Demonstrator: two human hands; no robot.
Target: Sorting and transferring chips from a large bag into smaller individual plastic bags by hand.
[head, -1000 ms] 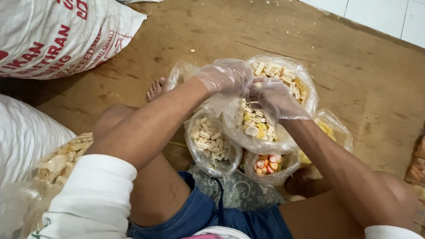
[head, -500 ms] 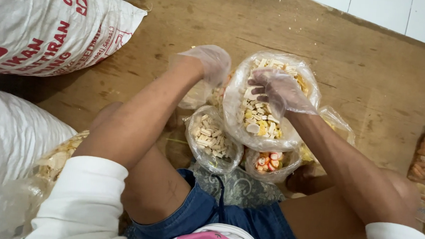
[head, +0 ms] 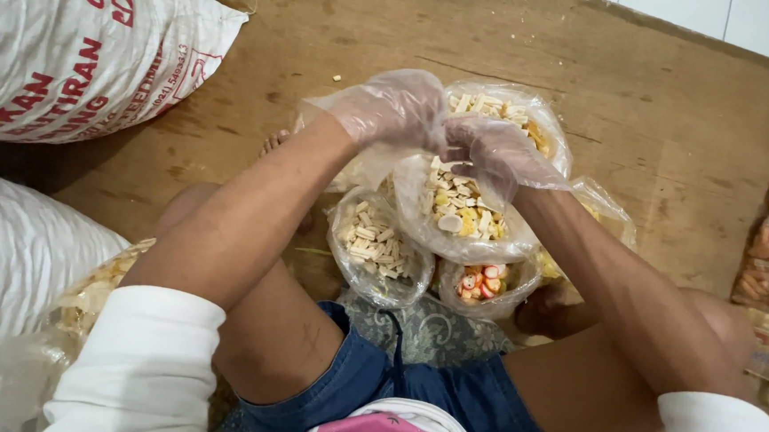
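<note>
Both gloved hands' fingers pinch the cracker bag top

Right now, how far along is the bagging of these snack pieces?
Done: the clear bag under the hands already holds a mixed heap of pale and yellow pieces. In hand: the gloved left hand and right hand meet at its open mouth; whether either grips the plastic is unclear. Left: that bag is not closed, and the open bags of pale sticks and pink-and-white pieces remain part full.

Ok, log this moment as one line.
left hand: gloved, at bag mouth | right hand: gloved, gripping clear bag of mixed crackers | small open bags beneath | wooden floor
</note>
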